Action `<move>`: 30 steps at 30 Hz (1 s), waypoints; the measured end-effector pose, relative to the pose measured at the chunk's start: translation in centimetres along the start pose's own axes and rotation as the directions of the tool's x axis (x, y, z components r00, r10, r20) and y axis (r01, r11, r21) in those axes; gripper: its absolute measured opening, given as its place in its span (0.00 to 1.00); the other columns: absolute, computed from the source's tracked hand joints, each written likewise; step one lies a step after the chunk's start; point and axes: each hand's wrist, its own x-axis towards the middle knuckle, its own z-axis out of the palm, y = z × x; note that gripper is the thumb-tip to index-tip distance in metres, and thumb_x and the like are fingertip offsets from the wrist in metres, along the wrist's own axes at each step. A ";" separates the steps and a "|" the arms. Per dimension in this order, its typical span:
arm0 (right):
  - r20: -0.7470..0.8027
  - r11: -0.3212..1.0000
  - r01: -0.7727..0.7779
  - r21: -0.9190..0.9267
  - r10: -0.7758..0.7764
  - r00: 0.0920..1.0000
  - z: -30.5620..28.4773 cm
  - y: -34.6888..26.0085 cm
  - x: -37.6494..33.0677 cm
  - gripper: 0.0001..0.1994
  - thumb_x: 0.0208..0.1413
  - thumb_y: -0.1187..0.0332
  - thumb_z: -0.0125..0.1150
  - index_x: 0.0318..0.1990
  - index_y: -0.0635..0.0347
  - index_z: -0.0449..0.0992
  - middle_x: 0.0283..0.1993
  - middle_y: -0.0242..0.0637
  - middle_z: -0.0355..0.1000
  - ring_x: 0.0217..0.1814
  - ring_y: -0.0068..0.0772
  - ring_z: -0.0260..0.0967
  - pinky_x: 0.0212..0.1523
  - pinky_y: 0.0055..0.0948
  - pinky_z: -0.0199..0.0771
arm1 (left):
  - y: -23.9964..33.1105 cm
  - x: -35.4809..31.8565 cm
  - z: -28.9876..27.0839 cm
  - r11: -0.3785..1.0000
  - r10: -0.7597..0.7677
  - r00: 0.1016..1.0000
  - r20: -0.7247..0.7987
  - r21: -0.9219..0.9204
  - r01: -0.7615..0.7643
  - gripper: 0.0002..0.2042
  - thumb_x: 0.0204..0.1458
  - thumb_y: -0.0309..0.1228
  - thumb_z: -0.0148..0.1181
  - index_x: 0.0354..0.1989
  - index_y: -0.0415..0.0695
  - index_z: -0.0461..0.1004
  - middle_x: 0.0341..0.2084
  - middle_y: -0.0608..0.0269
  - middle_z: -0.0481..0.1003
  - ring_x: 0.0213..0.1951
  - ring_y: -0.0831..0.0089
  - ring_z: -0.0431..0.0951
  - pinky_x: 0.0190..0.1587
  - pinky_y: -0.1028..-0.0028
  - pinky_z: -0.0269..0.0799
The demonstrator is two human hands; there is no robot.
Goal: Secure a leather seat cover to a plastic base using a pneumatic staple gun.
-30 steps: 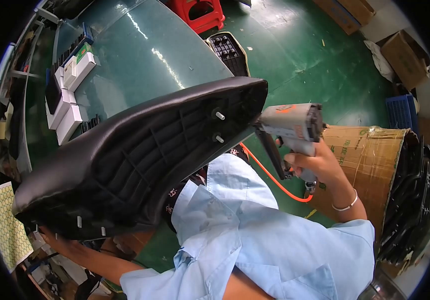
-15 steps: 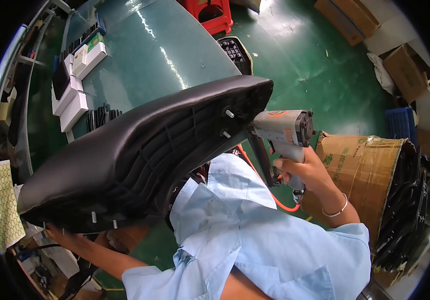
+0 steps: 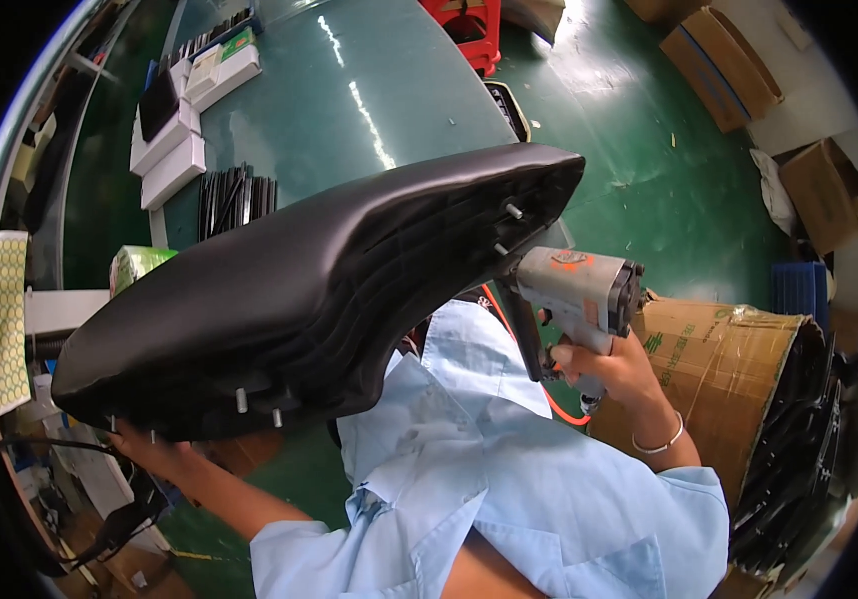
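A long black padded vehicle seat (image 3: 249, 270) is held slanting across in front of me. Its ribbed plastic underside faces partly toward me, with several metal studs sticking out. My left hand (image 3: 152, 446) grips the seat's lower left end from below, its fingers mostly hidden behind it. In my right hand (image 3: 621, 371) is a grey pneumatic staple gun (image 3: 574, 285), my fingers wrapped round its handle. The gun's nose is at the seat's lower edge near the right end; whether it touches I cannot tell. An orange air hose (image 3: 561, 411) runs from the handle.
Beyond the seat lies a green-topped table (image 3: 299, 120) with white boxes (image 3: 171, 172) and a bundle of black strips (image 3: 236, 204) at its left. On my right stands a large cardboard box (image 3: 714, 384) full of black parts. A red stool (image 3: 469, 40) is behind the table's far corner.
The seat has rolled so that less of its underside shows, and its right end sits a little further right. My right hand with the staple gun has shifted slightly right and down.
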 end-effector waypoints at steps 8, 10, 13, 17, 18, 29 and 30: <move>0.062 0.997 -0.002 -0.074 0.006 0.998 1.4 0.5 -0.4 0.16 0.45 0.78 0.59 0.44 0.66 0.69 0.24 0.33 0.68 0.20 0.22 0.65 0.23 0.23 0.65 | -3.1 -1.1 -1.6 0.988 0.098 0.990 0.106 -0.126 -0.084 0.22 0.55 0.35 0.51 0.56 0.37 0.64 0.50 0.52 0.70 0.47 0.61 0.74 0.51 0.65 0.71; 0.087 0.998 -0.019 -0.064 0.024 0.996 1.9 0.6 -0.6 0.17 0.44 0.78 0.60 0.44 0.67 0.69 0.25 0.33 0.68 0.20 0.21 0.65 0.23 0.22 0.65 | -2.8 -2.4 -0.8 0.962 0.003 0.998 0.062 -0.272 0.014 0.22 0.55 0.34 0.51 0.56 0.36 0.64 0.49 0.51 0.70 0.47 0.61 0.74 0.49 0.65 0.73; 0.094 0.995 -0.052 -0.086 0.060 0.994 2.7 0.5 -0.5 0.16 0.44 0.76 0.61 0.43 0.67 0.69 0.23 0.32 0.68 0.21 0.20 0.64 0.23 0.22 0.64 | -4.3 -3.3 -0.5 0.962 0.006 0.999 0.036 -0.274 0.004 0.22 0.55 0.34 0.51 0.56 0.35 0.63 0.48 0.50 0.70 0.47 0.62 0.74 0.47 0.67 0.75; 0.086 0.993 -0.045 -0.109 0.055 0.995 3.3 -0.1 -1.0 0.17 0.43 0.76 0.62 0.44 0.67 0.70 0.23 0.32 0.68 0.22 0.20 0.64 0.24 0.22 0.64 | -3.9 -4.7 0.1 0.960 -0.053 0.998 0.034 -0.273 0.061 0.24 0.56 0.35 0.52 0.57 0.35 0.61 0.49 0.49 0.69 0.46 0.62 0.75 0.47 0.67 0.75; 0.101 0.997 -0.024 -0.079 0.032 0.994 3.3 -0.1 -1.2 0.20 0.43 0.78 0.62 0.47 0.66 0.69 0.23 0.33 0.68 0.21 0.22 0.65 0.24 0.21 0.65 | -3.7 -5.0 0.1 0.961 -0.057 0.998 0.028 -0.270 0.063 0.24 0.56 0.35 0.52 0.57 0.35 0.61 0.49 0.49 0.69 0.46 0.62 0.75 0.47 0.67 0.75; 0.207 0.982 -0.009 -0.190 0.049 0.977 3.5 0.3 -0.9 0.11 0.44 0.70 0.65 0.32 0.65 0.72 0.23 0.28 0.67 0.24 0.17 0.61 0.24 0.21 0.60 | -2.5 -7.1 2.8 0.964 -0.157 0.987 -0.029 -0.223 0.147 0.23 0.55 0.37 0.51 0.58 0.38 0.63 0.53 0.52 0.67 0.51 0.61 0.71 0.53 0.65 0.70; 0.231 0.978 -0.068 -0.197 0.114 0.966 3.5 0.0 -0.9 0.11 0.43 0.71 0.65 0.32 0.66 0.71 0.23 0.28 0.66 0.25 0.17 0.60 0.24 0.21 0.60 | -3.0 -7.0 2.7 0.965 -0.155 0.988 -0.028 -0.219 0.145 0.23 0.55 0.37 0.51 0.58 0.38 0.63 0.53 0.52 0.67 0.51 0.61 0.71 0.53 0.65 0.70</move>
